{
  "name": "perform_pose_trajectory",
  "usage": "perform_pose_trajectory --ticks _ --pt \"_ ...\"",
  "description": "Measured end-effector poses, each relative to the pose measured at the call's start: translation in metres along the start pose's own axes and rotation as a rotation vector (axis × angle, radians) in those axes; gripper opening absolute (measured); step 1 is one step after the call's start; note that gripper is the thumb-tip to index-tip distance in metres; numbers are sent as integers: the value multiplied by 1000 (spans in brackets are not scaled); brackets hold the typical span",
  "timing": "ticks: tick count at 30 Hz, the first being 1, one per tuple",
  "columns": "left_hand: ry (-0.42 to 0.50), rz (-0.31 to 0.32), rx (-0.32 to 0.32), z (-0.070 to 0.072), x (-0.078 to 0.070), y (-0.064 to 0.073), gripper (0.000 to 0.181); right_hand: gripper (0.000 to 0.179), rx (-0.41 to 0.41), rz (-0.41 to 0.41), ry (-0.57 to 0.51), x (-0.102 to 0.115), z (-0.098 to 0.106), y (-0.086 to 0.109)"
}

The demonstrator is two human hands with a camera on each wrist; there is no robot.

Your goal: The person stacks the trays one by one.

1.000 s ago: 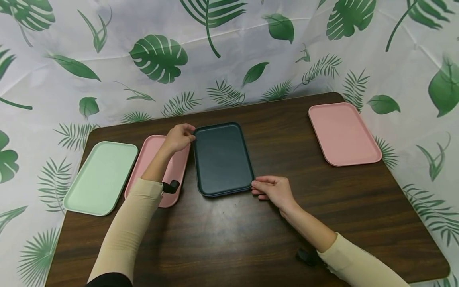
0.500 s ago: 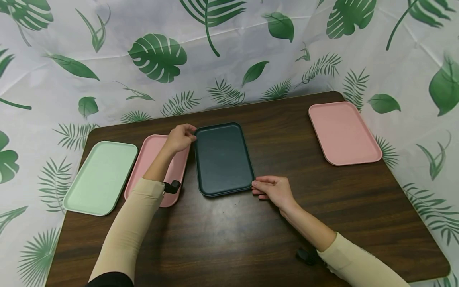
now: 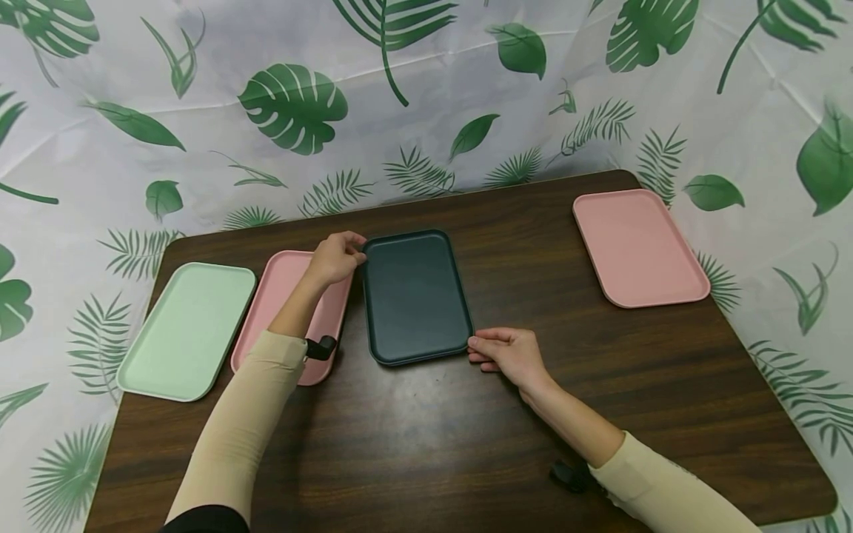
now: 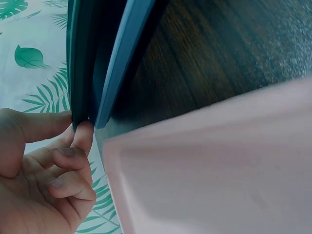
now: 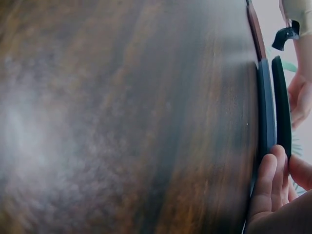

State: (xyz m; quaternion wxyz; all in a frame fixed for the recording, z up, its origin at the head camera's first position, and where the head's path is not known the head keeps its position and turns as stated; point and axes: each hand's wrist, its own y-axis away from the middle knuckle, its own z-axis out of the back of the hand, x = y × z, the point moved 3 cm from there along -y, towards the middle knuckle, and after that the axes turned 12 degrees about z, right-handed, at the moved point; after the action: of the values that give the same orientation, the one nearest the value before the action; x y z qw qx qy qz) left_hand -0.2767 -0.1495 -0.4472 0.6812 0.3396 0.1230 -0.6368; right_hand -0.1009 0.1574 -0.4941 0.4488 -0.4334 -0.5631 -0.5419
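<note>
A dark green tray (image 3: 418, 296) is at mid-table, its long side running away from me. At its far left corner, my left hand (image 3: 335, 257) pinches the rim between thumb and fingers. My right hand (image 3: 512, 357) pinches the near right corner. Beneath it lies a blue tray (image 4: 122, 53), seen edge-on in the left wrist view and hidden from above. A narrow gap parts the two trays in both wrist views, with fingertips of the right hand reaching into it beside the blue rim (image 5: 265, 112).
A pink tray (image 3: 329, 326) lies partly under my left forearm, with a light green tray (image 3: 189, 329) to its left. Another pink tray (image 3: 641, 248) rests at the far right of the brown wooden table (image 3: 426, 451). A leaf-printed cloth (image 3: 426, 118) hangs behind the table.
The dark green tray has shifted very slightly right, and the left hand with it. Both hands keep their pinch on its corners; the other trays stay put.
</note>
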Motion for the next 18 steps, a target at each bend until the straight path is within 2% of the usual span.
perform_pose_trajectory --ticks 12,18 --pt "-22 6 -5 -2 -2 0 33 32 0 1 -4 -1 1 -1" --pt "-66 4 -17 -2 -2 -1 34 32 3 -1 -5 -1 2 -2"
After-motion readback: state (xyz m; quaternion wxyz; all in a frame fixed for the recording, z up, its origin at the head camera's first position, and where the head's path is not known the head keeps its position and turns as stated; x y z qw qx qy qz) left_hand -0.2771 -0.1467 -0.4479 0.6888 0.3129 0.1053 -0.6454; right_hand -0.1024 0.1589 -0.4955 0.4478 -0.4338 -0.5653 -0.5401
